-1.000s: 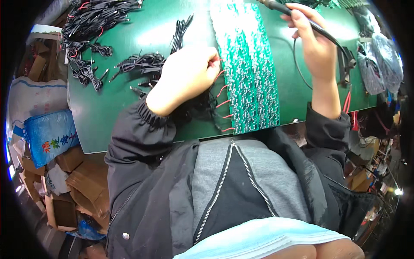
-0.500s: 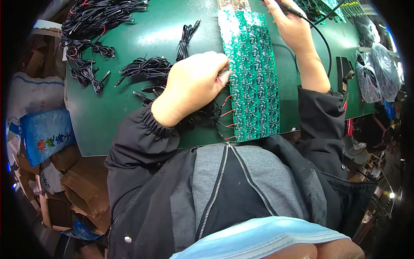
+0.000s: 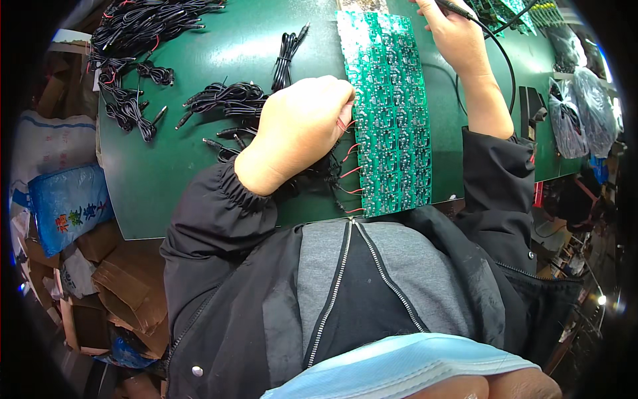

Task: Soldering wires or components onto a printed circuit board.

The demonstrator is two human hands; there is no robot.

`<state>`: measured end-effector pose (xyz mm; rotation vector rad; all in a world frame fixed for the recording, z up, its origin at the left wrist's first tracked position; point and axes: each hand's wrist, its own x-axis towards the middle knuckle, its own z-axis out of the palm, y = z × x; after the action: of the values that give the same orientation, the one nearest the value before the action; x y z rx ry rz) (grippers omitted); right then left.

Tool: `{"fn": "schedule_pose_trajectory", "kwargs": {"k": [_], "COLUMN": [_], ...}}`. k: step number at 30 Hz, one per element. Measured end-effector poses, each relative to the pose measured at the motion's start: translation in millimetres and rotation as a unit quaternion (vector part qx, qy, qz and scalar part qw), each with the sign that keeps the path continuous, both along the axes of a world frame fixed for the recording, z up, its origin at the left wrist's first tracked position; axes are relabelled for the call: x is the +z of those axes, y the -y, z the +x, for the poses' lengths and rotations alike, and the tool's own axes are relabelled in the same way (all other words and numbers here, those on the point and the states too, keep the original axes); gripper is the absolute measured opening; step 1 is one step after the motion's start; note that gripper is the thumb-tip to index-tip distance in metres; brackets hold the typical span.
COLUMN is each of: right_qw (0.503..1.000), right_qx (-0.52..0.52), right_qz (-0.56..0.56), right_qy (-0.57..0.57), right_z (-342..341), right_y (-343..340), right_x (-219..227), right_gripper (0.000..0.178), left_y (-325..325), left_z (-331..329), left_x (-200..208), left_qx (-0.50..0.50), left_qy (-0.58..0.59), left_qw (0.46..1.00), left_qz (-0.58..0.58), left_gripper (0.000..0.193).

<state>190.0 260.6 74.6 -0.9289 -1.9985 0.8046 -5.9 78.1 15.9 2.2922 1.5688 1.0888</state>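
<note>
A long green circuit board panel (image 3: 392,120) packed with small parts lies on the table in front of me. Several red wires (image 3: 350,171) run from black cables to its left edge. My left hand (image 3: 299,126) is closed at that edge, its fingertips pinching a thin red wire (image 3: 341,124); the finger ends are partly hidden. Beyond the panel's far right corner, my right hand (image 3: 458,43) grips the black handle of a soldering iron (image 3: 454,8). The iron's tip is out of the picture, and its black cord loops down beside my wrist.
Bundled black cables (image 3: 222,100) lie left of my left hand, with a larger heap (image 3: 146,30) at the far left. More green boards (image 3: 495,13) are at the far right. Plastic bags (image 3: 591,110) hang beyond the right edge; cardboard boxes (image 3: 133,286) stand at lower left.
My right hand has shifted slightly right and down with the soldering iron. The panel has slid up slightly. More of the red wire by my left fingertips now shows, reaching the panel's edge.
</note>
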Motion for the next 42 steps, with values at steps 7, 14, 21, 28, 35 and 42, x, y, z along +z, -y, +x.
{"fn": "schedule_pose_trajectory", "kwargs": {"k": [7, 14, 21, 28, 35, 42], "right_qw": [1.0, 1.0, 0.998, 0.995, 0.998, 0.991], "right_qx": [0.004, 0.004, -0.003, -0.077, -0.035, 0.004], "right_qz": [-0.019, -0.003, 0.06, -0.011, -0.05, -0.123], "right_qy": [-0.02, -0.016, 0.014, -0.065, 0.031, 0.051], "right_z": [0, 0, 4, 29, 82, 72], "right_y": [-4, -3, 3, 82, 147, 167], "right_x": [-4, -3, -1, 15, 32, 25], "right_gripper": [0.01, 0.01, 0.01, 0.017, 0.025, 0.024], "left_y": [1, 4, 5, 2, -4, -1], "left_z": [-6, -9, -9, -10, 7, 8], "left_x": [8, 12, 8, 4, 13, 14], "left_qx": [-0.045, -0.063, -0.08, -0.024, 0.016, 0.022], "left_qy": [0.042, 0.045, 0.017, 0.049, 0.074, 0.083], "left_qw": [0.995, 0.985, 0.988, 0.995, 0.994, 0.991], "left_qz": [-0.074, -0.156, -0.134, -0.088, -0.077, -0.099], "left_gripper": [0.009, 0.011, 0.013, 0.012, 0.01, 0.01]}}
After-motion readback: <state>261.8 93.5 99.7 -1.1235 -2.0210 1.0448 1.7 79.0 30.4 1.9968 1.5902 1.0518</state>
